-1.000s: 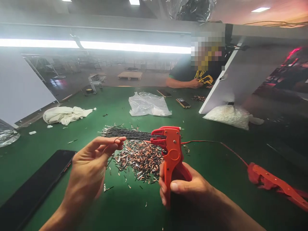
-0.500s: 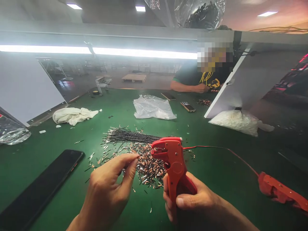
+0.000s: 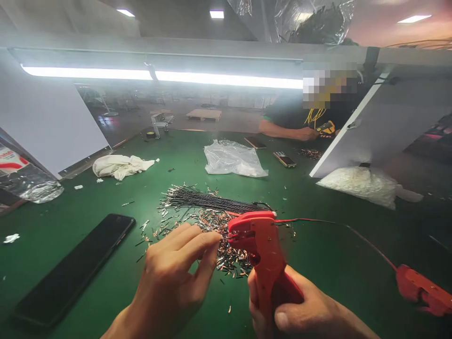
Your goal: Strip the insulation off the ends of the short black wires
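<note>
Left hand [image 3: 176,278]: thumb and forefinger pinched narrow, tips right at the tool's mouth (whatever they nip is too fine to see).
Right hand [image 3: 293,310]: wrapped firmly round the handles of the orange-red wire stripper [image 3: 261,245], its blocky matte head upright.
Scrap pile [image 3: 219,235]: glinting copper and black snippets, heaped on the green mat [image 3: 106,212] just behind the tool.
Black wire bundle [image 3: 208,201]: straight thin strands, flat beyond the pile.
Phone [image 3: 77,268]: glossy black slab, well left.
Second stripper [image 3: 422,289]: far right, red.

head-worn view, forward and down, close over green table [image 3: 70,226]
</note>
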Available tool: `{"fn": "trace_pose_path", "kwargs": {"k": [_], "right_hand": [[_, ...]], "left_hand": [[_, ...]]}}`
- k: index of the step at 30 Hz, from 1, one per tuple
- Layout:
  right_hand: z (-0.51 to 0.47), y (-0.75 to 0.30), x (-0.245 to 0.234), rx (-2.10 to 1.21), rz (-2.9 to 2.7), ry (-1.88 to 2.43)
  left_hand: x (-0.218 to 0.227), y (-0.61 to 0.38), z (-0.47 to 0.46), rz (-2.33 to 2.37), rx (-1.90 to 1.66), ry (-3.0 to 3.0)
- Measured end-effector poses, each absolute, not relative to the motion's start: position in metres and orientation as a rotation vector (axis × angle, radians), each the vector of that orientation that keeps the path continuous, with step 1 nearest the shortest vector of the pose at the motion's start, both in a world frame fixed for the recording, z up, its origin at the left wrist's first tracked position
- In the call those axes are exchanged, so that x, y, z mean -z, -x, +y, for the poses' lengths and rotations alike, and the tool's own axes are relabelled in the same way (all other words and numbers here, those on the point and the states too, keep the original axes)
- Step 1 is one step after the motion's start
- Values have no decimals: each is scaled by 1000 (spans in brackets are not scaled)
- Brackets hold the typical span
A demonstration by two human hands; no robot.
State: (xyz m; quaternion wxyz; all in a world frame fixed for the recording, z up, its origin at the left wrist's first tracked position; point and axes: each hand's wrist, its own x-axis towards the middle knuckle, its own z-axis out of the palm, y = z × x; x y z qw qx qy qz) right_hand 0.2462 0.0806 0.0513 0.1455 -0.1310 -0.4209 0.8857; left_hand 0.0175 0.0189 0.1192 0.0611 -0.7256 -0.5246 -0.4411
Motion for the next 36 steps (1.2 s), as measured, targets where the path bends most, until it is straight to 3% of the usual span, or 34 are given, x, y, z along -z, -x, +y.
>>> {"fn": "trace_pose_path", "kwargs": {"k": [20,36], "right_hand": [[83,-246,-46,-2615,-1104,368],[77,-244,-52,-2407,-1434,581]], "left_hand": [[-124,-20,17,-1359,912,2053],[-121,-7,11,-1296,932,2119]]}}
